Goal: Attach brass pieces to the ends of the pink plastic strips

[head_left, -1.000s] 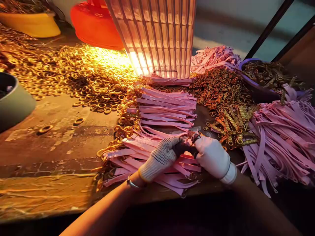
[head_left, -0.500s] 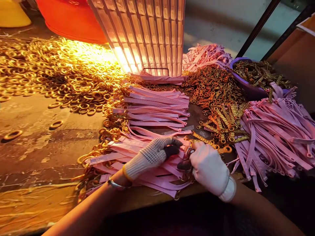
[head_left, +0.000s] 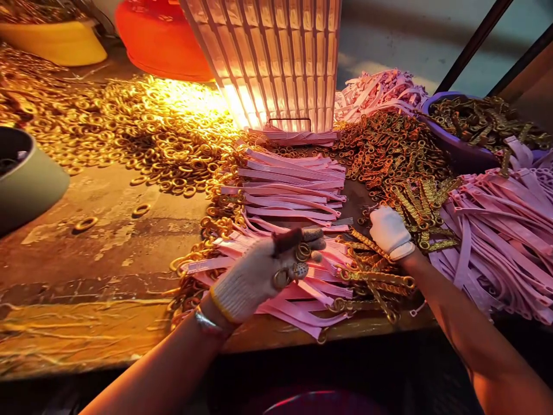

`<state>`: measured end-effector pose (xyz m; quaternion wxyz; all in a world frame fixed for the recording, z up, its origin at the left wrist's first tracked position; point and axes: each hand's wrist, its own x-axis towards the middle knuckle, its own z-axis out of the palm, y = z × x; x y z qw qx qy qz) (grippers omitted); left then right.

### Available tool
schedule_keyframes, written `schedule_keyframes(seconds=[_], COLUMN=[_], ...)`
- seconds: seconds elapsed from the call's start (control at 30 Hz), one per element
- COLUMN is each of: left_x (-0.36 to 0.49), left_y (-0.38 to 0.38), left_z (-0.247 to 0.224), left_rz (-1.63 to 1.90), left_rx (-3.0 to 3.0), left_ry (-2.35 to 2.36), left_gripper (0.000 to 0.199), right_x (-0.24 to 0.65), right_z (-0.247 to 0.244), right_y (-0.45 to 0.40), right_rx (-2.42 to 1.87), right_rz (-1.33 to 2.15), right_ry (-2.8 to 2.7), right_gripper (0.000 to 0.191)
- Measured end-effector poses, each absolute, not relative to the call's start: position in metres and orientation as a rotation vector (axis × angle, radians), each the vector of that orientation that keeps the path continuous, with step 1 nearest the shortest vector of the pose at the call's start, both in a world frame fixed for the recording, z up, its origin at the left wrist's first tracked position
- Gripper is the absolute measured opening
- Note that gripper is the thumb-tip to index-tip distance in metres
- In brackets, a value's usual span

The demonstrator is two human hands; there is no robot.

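Observation:
My left hand (head_left: 254, 274), in a knit glove with dark fingertips, is turned palm up over the pink straps (head_left: 280, 308). Its fingers are partly curled around several brass rings (head_left: 303, 252) lying in the palm and along the fingers. My right hand (head_left: 390, 229), in a white glove, is closed at the near edge of the heap of gold links (head_left: 393, 144); its fingertips are hidden, so what they grip cannot be made out. Between the hands, gold links (head_left: 384, 278) lie at the right ends of the near straps.
Loose brass rings (head_left: 173, 138) cover the back left of the table (head_left: 125, 248). A bright orange lamp (head_left: 164, 43) and a ribbed clear organizer (head_left: 276, 63) stand behind. More pink straps (head_left: 501, 230) and a purple basin (head_left: 436, 132) of links are at the right; a grey-green container (head_left: 37, 178) sits left.
My right hand has moved away from my left toward the link heap. My left hand has turned palm up, showing rings. Links now show at the near strap ends. The view has shifted left.

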<state>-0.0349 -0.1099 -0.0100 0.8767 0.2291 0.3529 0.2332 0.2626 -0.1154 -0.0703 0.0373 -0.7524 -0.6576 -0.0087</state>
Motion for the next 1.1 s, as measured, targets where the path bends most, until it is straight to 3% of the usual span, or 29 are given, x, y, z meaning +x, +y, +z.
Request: schedule_keyframes(seconds=[0.1,0.23,0.33,0.4,0.6,0.8,0.9,1.1], left_x=[-0.036,-0.029,-0.019,-0.012,-0.002,-0.001,-0.002,-0.003], left_y=[-0.117,-0.123,-0.125,-0.125,-0.123,-0.124,-0.128,-0.134], left_z=[-0.014,-0.017,-0.016,-0.016,-0.019,-0.024,-0.02,-0.024], left_rz=[0.558,0.638,0.592,0.597,0.545,0.485,0.482,0.514], left_rx=[0.613,0.864,1.047,1.012,0.684,0.78,1.049,1.488], left_ry=[0.823,0.862,0.928,0.945,0.894,0.856,0.803,0.815], left_gripper=[0.036,0.027,0.032,0.032,0.023,0.031,0.034,0.02], right_x=[0.276,0.284,0.267,0.246,0.192,0.187,0.187,0.178], right_z=[-0.068,-0.048,-0.027,-0.018,-0.018,-0.017,-0.013,-0.021], right_y=[-0.115,-0.113,-0.122,-0.134,-0.164,-0.172,-0.18,-0.193], right_rx=[-2.184,-1.514,-1.282,-1.273,-1.355,-1.422,-1.427,-1.546], right_rz=[-0.004,0.177,0.191,0.167,0.049,-0.205,-0.27,-0.031], right_ry=[-1.887,-1.379,-1.379,-1.645,-2.257,-2.367,-2.299,-2.179], right_gripper=[0.016,0.02,0.015,0.014,0.036,0.029,0.013,0.01])
